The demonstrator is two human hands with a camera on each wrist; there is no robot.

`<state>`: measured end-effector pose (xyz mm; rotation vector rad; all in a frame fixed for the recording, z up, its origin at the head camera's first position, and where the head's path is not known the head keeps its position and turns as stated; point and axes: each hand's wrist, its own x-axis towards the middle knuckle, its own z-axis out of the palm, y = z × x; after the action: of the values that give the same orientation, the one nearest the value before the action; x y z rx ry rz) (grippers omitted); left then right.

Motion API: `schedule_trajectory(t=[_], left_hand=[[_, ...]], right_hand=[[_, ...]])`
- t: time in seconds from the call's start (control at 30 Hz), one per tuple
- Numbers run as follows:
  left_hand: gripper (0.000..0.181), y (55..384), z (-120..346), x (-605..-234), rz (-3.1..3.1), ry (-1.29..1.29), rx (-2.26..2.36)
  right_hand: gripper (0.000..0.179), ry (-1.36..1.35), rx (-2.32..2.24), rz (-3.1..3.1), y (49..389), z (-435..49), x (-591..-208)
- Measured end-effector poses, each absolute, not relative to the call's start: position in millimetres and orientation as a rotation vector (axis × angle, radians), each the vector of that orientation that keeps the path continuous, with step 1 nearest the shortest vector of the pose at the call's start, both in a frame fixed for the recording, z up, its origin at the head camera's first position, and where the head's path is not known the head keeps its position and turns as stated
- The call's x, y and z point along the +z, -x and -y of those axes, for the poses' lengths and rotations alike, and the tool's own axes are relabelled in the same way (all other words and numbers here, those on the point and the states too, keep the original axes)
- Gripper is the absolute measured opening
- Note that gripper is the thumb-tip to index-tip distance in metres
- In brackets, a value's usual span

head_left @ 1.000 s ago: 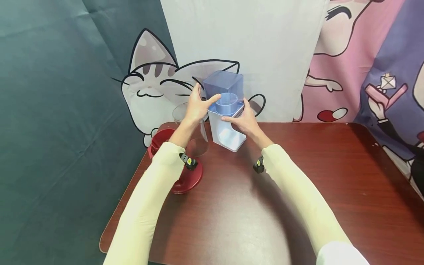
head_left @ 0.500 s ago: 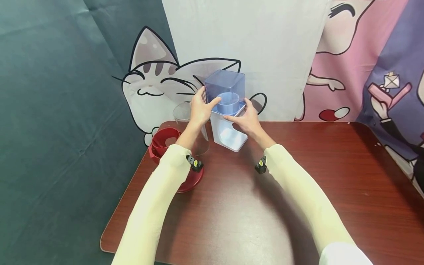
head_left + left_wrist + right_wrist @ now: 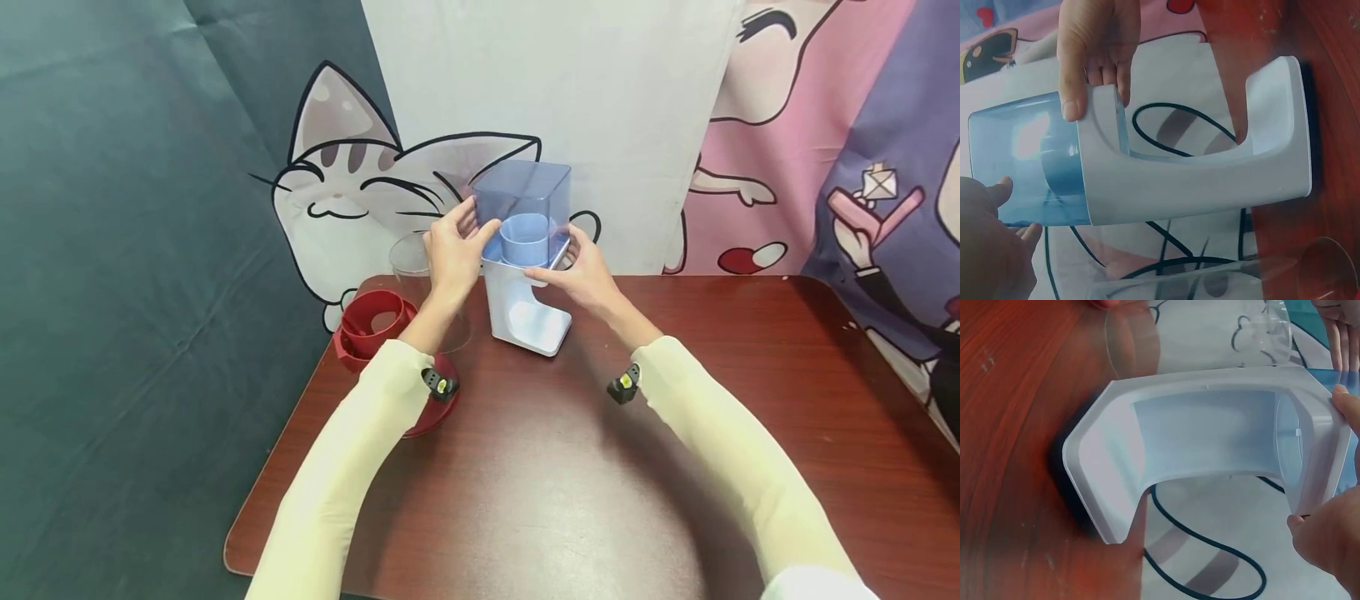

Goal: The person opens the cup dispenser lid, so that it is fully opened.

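Note:
A dispenser with a white C-shaped stand [image 3: 510, 304] and a see-through blue square tank [image 3: 551, 187] stands upright at the back of the table. A round cup-like part shows through the tank. My left hand [image 3: 454, 257] holds the tank's left side, thumb toward the front and fingers along the side. My right hand [image 3: 591, 279] grips the right edge where tank and stand meet, its thumb across the front of the stand's top. In the right wrist view, the stand's open hollow [image 3: 1210, 434] faces the camera.
Left of the dispenser stand a clear cylinder [image 3: 411, 257] and a red cup-like piece [image 3: 367, 321]. A red round base [image 3: 442, 408] sits partly behind my left forearm. The brown table [image 3: 570, 483] meets a cartoon-printed cloth [image 3: 615, 133] at the back.
The dispenser has shifted to the right and slightly toward me, with both hands on it. My right forearm has moved right, and more of the red cup-like piece now shows.

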<state>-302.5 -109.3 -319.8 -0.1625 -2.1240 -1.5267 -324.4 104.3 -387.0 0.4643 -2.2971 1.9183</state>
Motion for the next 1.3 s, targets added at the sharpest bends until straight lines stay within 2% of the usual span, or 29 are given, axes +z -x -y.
schedule_trajectory(t=[0.33,0.8,1.3], left_hand=[[0.049,277,115,-321,2.006,0.313,-1.495],[0.045,237,116,-334,1.946,0.463,-1.574],[0.043,213,117,-343,1.999,0.541,-1.556]], right_hand=[[0.090,-0.510,1.900,2.319,291,-117,-379],[0.083,-0.606,1.829,2.366,248,-139,-390],[0.102,-0.606,1.746,2.504,227,-155,-397]])
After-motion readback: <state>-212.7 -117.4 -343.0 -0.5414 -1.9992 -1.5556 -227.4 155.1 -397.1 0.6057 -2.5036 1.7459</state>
